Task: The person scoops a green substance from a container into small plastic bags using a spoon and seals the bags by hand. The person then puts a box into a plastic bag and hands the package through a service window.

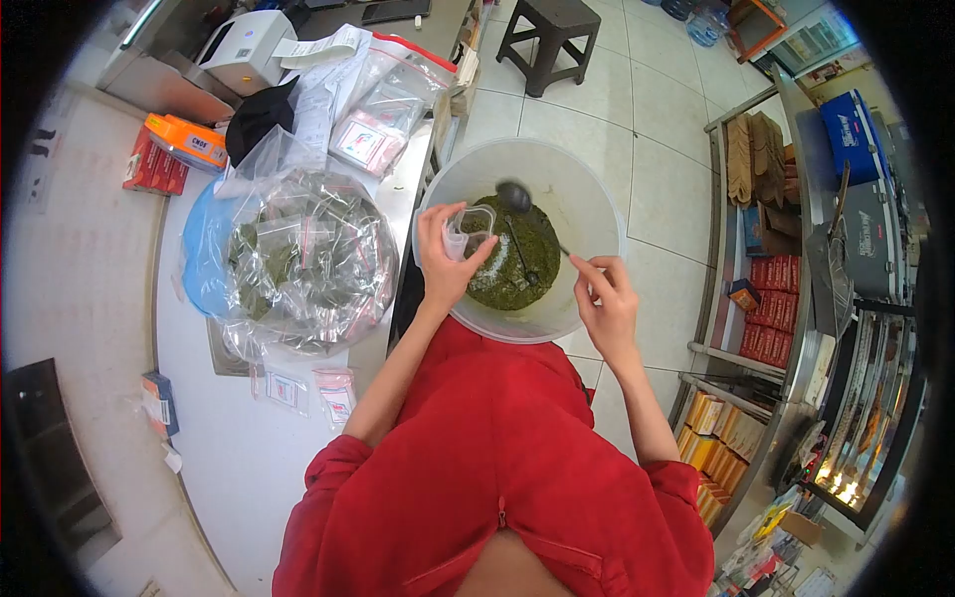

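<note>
A large translucent plastic tub [597, 189] in front of me holds a fine green, herb-like mix [542, 244]. My left hand [448, 249] is at the tub's left side, its fingers and thumb holding a small clear plastic bag [454, 239] with its mouth spread. On the right, my right hand [605, 297] pinches a thin handle over the rim. It appears to belong to the dark spoon [513, 196] above the mix, slightly blurred. A second thin dark utensil [531, 276] lies in the mix beside a whitish patch.
On the counter [249, 448] at left, a big clear bag [318, 259] holds several small filled green packets by a blue basin [204, 249]. A label printer [249, 50] stands behind. A dark stool [552, 40] is ahead; loaded shelves [711, 269] stand right.
</note>
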Demonstrator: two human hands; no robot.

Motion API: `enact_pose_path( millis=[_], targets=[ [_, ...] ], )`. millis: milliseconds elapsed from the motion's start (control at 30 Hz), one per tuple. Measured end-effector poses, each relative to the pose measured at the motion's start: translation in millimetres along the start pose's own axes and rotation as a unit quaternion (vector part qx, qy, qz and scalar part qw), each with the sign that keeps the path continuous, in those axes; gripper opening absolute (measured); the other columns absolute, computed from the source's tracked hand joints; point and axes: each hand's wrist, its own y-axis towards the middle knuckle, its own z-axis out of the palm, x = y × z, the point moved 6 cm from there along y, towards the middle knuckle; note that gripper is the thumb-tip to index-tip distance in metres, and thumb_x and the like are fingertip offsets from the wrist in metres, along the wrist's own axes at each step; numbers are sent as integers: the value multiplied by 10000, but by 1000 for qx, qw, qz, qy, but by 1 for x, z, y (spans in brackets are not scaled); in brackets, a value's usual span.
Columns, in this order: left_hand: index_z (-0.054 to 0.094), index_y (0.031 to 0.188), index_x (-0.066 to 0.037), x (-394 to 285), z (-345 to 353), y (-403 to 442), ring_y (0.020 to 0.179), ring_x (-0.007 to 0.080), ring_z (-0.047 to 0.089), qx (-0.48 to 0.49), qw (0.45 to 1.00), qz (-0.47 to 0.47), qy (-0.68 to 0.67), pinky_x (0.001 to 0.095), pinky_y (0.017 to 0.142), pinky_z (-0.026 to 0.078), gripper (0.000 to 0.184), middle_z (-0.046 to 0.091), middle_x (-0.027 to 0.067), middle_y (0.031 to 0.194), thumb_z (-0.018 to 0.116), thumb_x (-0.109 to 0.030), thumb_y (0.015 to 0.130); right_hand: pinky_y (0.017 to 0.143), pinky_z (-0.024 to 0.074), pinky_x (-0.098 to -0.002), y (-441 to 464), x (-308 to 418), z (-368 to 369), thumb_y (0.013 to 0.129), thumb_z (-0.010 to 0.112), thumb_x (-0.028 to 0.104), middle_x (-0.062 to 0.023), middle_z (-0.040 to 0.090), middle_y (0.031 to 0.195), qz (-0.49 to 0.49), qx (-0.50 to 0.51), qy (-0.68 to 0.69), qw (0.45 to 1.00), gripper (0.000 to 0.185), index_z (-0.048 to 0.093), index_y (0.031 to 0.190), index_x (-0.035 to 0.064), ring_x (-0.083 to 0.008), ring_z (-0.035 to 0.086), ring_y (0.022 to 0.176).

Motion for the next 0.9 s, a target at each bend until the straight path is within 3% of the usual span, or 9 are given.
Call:
enact_pose_path(
  millis=[33, 100, 133, 167, 300, 367, 600, 700, 900],
  targets=[
    [509, 1135, -29, 9, 2, -4, 955, 238, 535, 2, 999, -10, -45, 315, 860, 418, 523, 548, 102, 1012, 764, -145, 693, 506, 455, -312, -2, -9, 1, 697, 648, -25, -71, 585, 862, -2, -1, 1, 1000, 310, 657, 996, 55, -178, 555, 554],
    [505, 1168, -26, 17, 2, -6, 956, 226, 533, 3, 996, -16, -90, 310, 865, 418, 525, 551, 96, 1045, 748, -136, 716, 569, 475, -368, -15, -27, 39, 728, 638, 1, -103, 583, 802, -14, 263, 21, 965, 274, 653, 998, 44, -233, 578, 583],
    [498, 1199, -27, 25, 6, -7, 887, 171, 538, 16, 970, -98, -221, 268, 788, 434, 500, 559, 84, 1075, 707, -147, 761, 624, 471, -387, -20, -31, 51, 766, 617, 27, -130, 572, 752, 23, 306, 78, 948, 233, 648, 996, 34, -266, 581, 640],
    [491, 1230, -27, 31, 11, -10, 817, 116, 544, 28, 920, -177, -348, 226, 711, 450, 477, 568, 71, 1105, 667, -158, 807, 624, 471, -387, -19, -32, 57, 766, 617, 27, -130, 572, 752, 20, 304, 78, 949, 233, 648, 996, 34, -266, 581, 640],
    [539, 1201, -27, 32, 5, -8, 627, 8, 483, 65, 885, -231, -400, 152, 514, 376, 356, 624, 36, 1028, 572, -196, 890, 667, 444, -297, 2, -30, 78, 831, 591, 65, -94, 564, 823, 2, 172, 200, 964, 197, 649, 1018, 40, -200, 560, 758],
    [622, 1083, -22, 32, 7, -13, 511, -27, 410, 104, 894, -254, -355, 140, 419, 282, 279, 658, -2, 866, 512, -228, 930, 654, 421, -260, 24, -19, 76, 860, 575, 78, -63, 553, 846, 132, 62, 384, 912, 188, 645, 1032, 45, -142, 522, 751],
    [660, 885, 4, -1, -21, -6, 607, 21, 502, 55, 928, -243, -277, 168, 543, 389, 112, 655, 4, 772, 629, -99, 852, 500, 332, -214, 52, 16, 69, 808, 652, 62, -28, 594, 776, 25, 47, 260, 964, 76, 674, 870, 23, -72, 433, 554],
    [649, 857, -35, 3, -28, -9, 546, 0, 478, 47, 934, -218, -280, 158, 429, 319, 146, 685, 26, 783, 630, -180, 853, 494, 325, -208, 53, 30, 67, 804, 651, 49, -31, 590, 756, 27, 61, 293, 954, 47, 667, 837, 20, -65, 430, 561],
    [609, 834, 8, -6, -46, -5, 711, 75, 570, 103, 932, -208, -280, 225, 652, 455, 143, 645, 25, 776, 625, -133, 843, 498, 346, -223, 54, 44, 78, 787, 657, 39, -37, 592, 746, 11, 155, 313, 937, 38, 662, 816, 14, -88, 479, 596]
  ],
)
